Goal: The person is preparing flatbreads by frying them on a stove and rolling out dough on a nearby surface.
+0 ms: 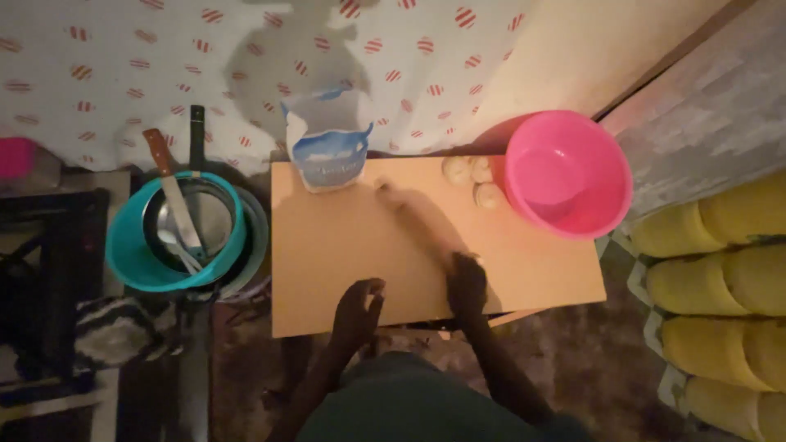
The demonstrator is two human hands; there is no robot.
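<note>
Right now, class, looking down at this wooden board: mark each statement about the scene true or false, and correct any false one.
1. The right hand rests on a long rolling pin. True.
2. The pink bowl sits at the board's left end. False: it sits at the right end.
3. Dough balls lie beside the pink bowl. True.
4. The left hand holds the flour bag. False: the bag stands apart, at the board's far edge.
5. The teal basin is empty. False: it holds pans and utensils.

A flat rectangular wooden board (360,254) lies in the middle. On its far edge stands a white-and-blue paper bag (326,147); right of the bag lie three pale round dough balls (475,182), touching a round pink plastic basin (566,173) at the far right corner. Left of the board sits a round teal plastic bowl (131,254) with a wooden-handled metal knife (173,196) in it. Stacked yellow plastic jerrycans (720,303) stand to the right.
</note>
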